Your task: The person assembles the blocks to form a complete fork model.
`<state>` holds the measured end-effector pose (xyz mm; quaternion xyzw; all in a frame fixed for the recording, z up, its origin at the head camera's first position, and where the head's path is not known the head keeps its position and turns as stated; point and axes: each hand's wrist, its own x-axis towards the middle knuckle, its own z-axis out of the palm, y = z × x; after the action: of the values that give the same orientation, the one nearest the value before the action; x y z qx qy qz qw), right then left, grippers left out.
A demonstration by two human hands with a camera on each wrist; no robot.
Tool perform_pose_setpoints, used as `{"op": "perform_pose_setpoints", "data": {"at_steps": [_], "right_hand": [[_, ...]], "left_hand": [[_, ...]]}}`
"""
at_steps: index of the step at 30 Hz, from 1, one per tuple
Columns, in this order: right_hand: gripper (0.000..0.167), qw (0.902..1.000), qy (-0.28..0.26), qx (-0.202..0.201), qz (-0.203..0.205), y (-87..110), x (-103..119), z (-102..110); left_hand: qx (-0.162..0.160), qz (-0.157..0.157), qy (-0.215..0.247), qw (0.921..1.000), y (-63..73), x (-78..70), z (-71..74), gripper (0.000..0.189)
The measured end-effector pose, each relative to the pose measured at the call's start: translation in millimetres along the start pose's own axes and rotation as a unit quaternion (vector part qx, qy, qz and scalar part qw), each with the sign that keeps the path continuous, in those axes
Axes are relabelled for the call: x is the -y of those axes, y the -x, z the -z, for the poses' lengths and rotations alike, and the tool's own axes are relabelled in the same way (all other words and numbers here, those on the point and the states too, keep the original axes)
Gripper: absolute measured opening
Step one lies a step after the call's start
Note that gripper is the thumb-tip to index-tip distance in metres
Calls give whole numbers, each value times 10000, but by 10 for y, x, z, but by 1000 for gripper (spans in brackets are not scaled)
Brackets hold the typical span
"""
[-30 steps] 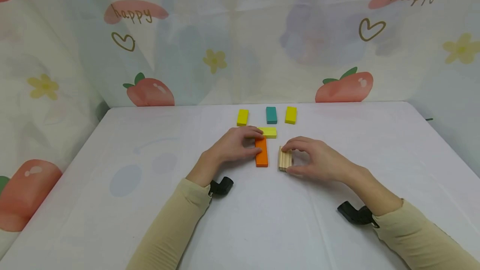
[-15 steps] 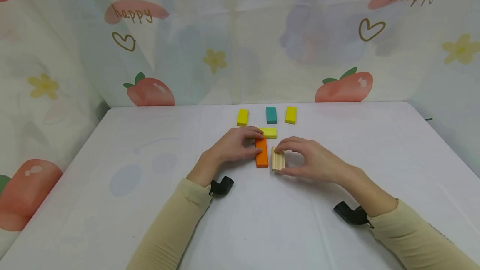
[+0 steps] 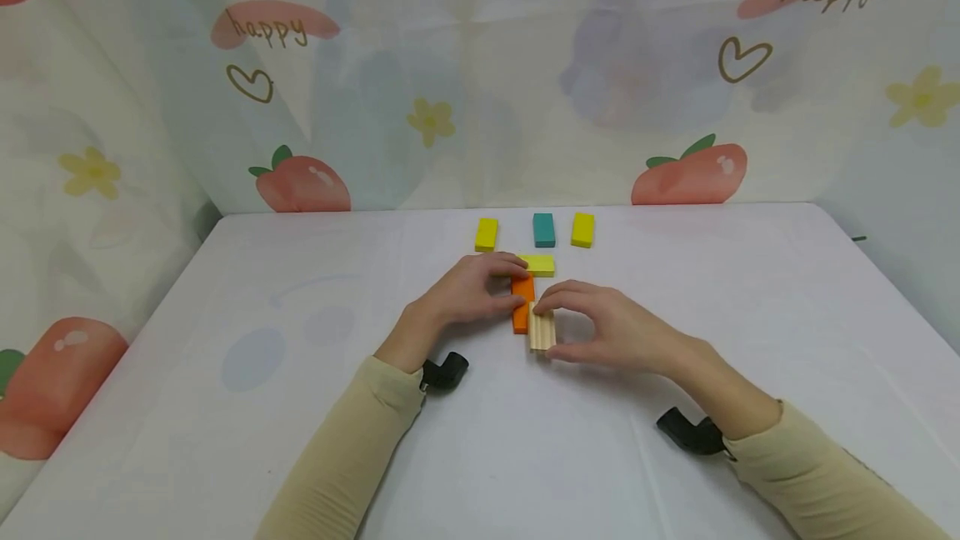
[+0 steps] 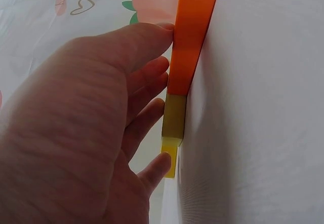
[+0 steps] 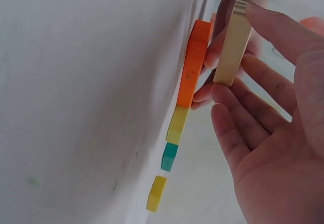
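Note:
My right hand (image 3: pixel 622 327) pinches a natural wood block (image 3: pixel 542 334) end to end between thumb and fingers. Grooved lines run along the wood, and the right wrist view shows the block (image 5: pixel 234 46) raised off the table. In the head view it overlaps the right side of a long orange block (image 3: pixel 519 322) lying on the cloth. Beside that orange block rests my left hand (image 3: pixel 476 286), thumb tip touching its edge and fingers loosely extended toward a pale yellow block (image 3: pixel 542 266). This pale block lies crosswise at the orange block's far end, partly covered by the fingers.
Farther back lie a yellow block (image 3: pixel 487 235), a teal block (image 3: pixel 543 230) and another yellow block (image 3: pixel 582 230), apart from one another. A white cloth (image 3: pixel 337 440) covers the table. Behind its far edge hangs a printed curtain (image 3: pixel 480 65).
My right hand has moved left with the wood block, from beside the orange block to over its right edge. My left hand stays in place.

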<state>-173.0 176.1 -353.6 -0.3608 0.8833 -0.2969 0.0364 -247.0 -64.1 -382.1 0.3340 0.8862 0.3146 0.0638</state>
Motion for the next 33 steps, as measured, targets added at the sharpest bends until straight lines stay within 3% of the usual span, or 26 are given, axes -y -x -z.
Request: {"op": "perform_pose_setpoints", "data": {"at_steps": [19,33], "right_hand": [[42,9987,-4,503,59,-10,117,-80],[42,9976,119,638,227,-5,114,-110]], "left_hand": [[-51,-118,85,9999,5,17,-3,37],[0,-91,32,10000,-2,6,9,37]]}}
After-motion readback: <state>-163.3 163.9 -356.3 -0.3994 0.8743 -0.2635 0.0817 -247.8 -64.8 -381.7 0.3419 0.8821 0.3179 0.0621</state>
